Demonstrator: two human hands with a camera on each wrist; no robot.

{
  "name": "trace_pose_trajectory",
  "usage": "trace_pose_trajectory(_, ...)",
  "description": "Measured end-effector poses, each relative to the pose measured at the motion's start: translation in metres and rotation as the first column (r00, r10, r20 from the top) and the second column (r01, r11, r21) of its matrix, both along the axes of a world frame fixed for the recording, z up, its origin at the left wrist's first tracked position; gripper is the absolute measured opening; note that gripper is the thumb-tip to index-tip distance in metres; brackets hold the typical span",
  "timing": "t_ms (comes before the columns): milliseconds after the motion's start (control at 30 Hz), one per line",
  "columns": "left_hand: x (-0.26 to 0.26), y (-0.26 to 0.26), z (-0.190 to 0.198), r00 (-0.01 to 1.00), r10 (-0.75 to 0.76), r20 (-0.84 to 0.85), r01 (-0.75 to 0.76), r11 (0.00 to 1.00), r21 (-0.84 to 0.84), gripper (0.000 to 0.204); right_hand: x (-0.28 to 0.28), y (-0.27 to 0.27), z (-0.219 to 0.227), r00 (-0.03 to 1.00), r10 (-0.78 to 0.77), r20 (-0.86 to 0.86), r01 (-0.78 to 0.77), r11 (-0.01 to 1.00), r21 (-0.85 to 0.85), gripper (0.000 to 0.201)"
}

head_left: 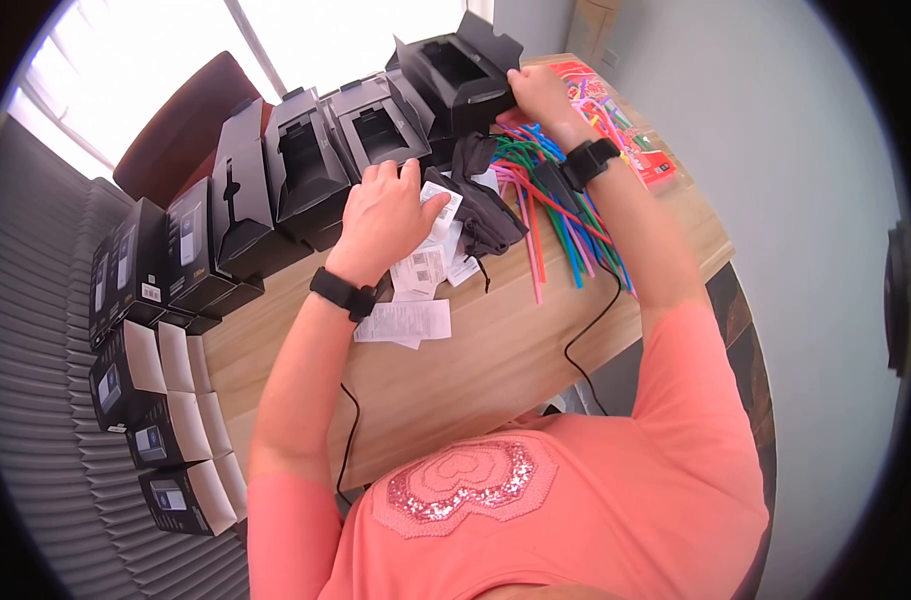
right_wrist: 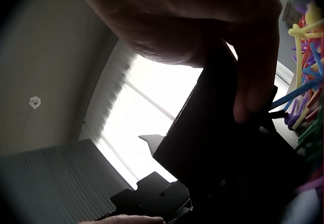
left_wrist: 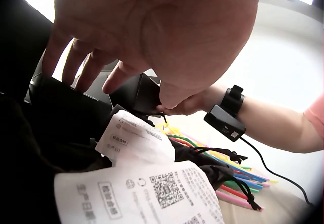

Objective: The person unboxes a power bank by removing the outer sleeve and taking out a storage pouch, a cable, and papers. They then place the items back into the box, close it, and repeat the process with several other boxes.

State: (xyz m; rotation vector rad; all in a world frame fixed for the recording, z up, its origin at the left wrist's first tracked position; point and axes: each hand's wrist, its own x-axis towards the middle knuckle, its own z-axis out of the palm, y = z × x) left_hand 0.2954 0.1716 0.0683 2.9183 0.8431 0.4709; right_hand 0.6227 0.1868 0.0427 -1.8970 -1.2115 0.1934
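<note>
My right hand [head_left: 544, 98] grips the side of an open black box [head_left: 476, 98], which stands tilted at the far end of a row of similar boxes. In the right wrist view its fingers curl over the dark box wall [right_wrist: 202, 128]. My left hand [head_left: 386, 210] lies with fingers extended at the near edge of another open black box [head_left: 394, 153]. The left wrist view shows its palm and spread fingers, holding nothing. Below that hand are printed paper slips [left_wrist: 136, 193] with QR codes. Black drawstring pouches [head_left: 488, 220] lie beside the slips.
Long colored balloon-like strips [head_left: 576, 225] spread across the table's right side, with red packets [head_left: 656, 167] behind. More black boxes [head_left: 246, 205] line the left and far edge. Smaller boxes [head_left: 126, 375] stack at left. A brown chair [head_left: 191, 120] stands beyond; thin cables [head_left: 588, 335] trail from both wrists.
</note>
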Motion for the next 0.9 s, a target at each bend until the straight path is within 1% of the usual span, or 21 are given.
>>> trace_pose_trajectory(33,0.0,0.0,0.0,1.0,0.001,0.0,-0.001,1.0,-0.001,0.054,-0.011,-0.007,0.0,0.997,-0.045,0.056,0.044,0.999,0.018,0.037)
trace_pose_trajectory(67,0.0,0.0,0.0,1.0,0.004,-0.01,-0.004,1.0,0.001,0.054,-0.027,-0.02,0.009,0.997,-0.044,0.055,0.043,0.999,0.017,0.037)
trace_pose_trajectory(133,0.001,0.001,-0.001,1.0,0.006,-0.02,-0.006,1.0,0.002,0.053,-0.055,-0.043,0.036,0.989,-0.003,-0.15,-0.009,0.997,-0.077,0.036)
trace_pose_trajectory(167,0.001,0.002,-0.001,1.0,0.005,-0.007,-0.005,1.0,0.01,0.053,-0.06,-0.045,0.035,0.989,-0.004,-0.15,-0.007,0.997,-0.079,0.036)
trace_pose_trajectory(233,0.002,0.002,-0.002,1.0,-0.003,0.006,0.003,1.0,0.018,0.053,-0.066,-0.048,0.034,0.972,0.057,-0.227,-0.077,0.994,-0.077,0.039)
trace_pose_trajectory(267,0.002,0.002,-0.003,1.0,-0.002,0.006,0.001,1.0,0.017,0.053,-0.064,-0.05,0.035,0.972,0.054,-0.227,-0.073,0.994,-0.077,0.039)
trace_pose_trajectory(333,0.001,0.003,-0.002,1.0,0.011,0.01,-0.011,1.0,0.017,0.052,-0.062,-0.051,0.038,0.983,0.085,-0.164,-0.117,0.974,-0.196,0.042)
trace_pose_trajectory(367,0.001,0.003,-0.002,1.0,0.005,0.022,-0.006,1.0,0.012,0.051,-0.061,-0.051,0.04,0.982,0.098,-0.161,-0.129,0.972,-0.197,0.042)
trace_pose_trajectory(433,-0.002,0.001,-0.002,0.998,0.001,0.064,-0.001,1.0,0.006,0.049,-0.061,-0.055,0.041,0.999,0.037,-0.008,-0.037,0.994,-0.107,0.044)
trace_pose_trajectory(500,-0.005,-0.002,0.0,0.995,-0.001,0.099,0.0,1.0,0.01,0.048,-0.055,-0.057,0.036,0.994,0.028,0.11,-0.031,0.999,0.027,0.041)
trace_pose_trajectory(533,-0.007,-0.004,0.0,0.993,-0.001,0.115,0.0,1.0,0.013,0.048,-0.059,-0.062,0.043,0.997,0.023,0.068,-0.024,1.0,0.016,0.039)
trace_pose_trajectory(567,-0.01,-0.007,0.003,0.99,-0.018,0.139,0.018,1.0,0.003,0.047,-0.042,-0.057,0.034,0.99,0.054,0.129,-0.058,0.998,0.026,0.036)
trace_pose_trajectory(600,-0.016,-0.01,0.006,0.987,-0.024,0.16,0.026,1.0,-0.009,0.047,-0.051,-0.063,0.044,0.98,0.053,0.19,-0.067,0.995,0.069,0.035)
trace_pose_trajectory(633,-0.023,-0.014,0.007,0.985,-0.009,0.17,0.007,1.0,0.017,0.047,-0.067,-0.078,0.055,0.968,0.052,0.245,-0.082,0.99,0.115,0.034)
trace_pose_trajectory(667,-0.03,-0.015,0.011,0.983,-0.002,0.183,-0.007,0.999,0.047,0.047,-0.069,-0.082,0.052,0.943,0.048,0.328,-0.105,0.982,0.158,0.032)
trace_pose_trajectory(733,-0.055,-0.021,0.025,0.984,0.063,0.167,-0.071,0.997,0.039,0.05,-0.112,-0.112,0.076,0.982,0.155,0.104,-0.162,0.985,0.055,0.029)
trace_pose_trajectory(767,-0.07,-0.021,0.034,0.979,0.077,0.187,-0.095,0.991,0.092,0.052,-0.13,-0.127,0.081,0.981,0.196,-0.012,-0.196,0.98,0.024,0.027)
trace_pose_trajectory(800,-0.083,-0.021,0.04,0.975,0.083,0.207,-0.114,0.983,0.145,0.055,-0.148,-0.145,0.085,0.97,0.238,-0.044,-0.238,0.971,0.014,0.025)
trace_pose_trajectory(833,-0.098,-0.015,0.045,0.97,0.131,0.206,-0.17,0.969,0.181,0.058,-0.164,-0.162,0.085,0.959,0.273,-0.075,-0.274,0.962,0.005,0.023)
trace_pose_trajectory(867,-0.115,-0.008,0.048,0.957,0.146,0.25,-0.212,0.941,0.265,0.058,-0.174,-0.175,0.081,0.942,0.324,-0.087,-0.326,0.945,-0.004,0.021)
trace_pose_trajectory(900,-0.132,0.005,0.049,0.947,0.179,0.266,-0.26,0.914,0.311,0.058,-0.182,-0.187,0.077,0.923,0.372,-0.098,-0.374,0.927,-0.013,0.02)
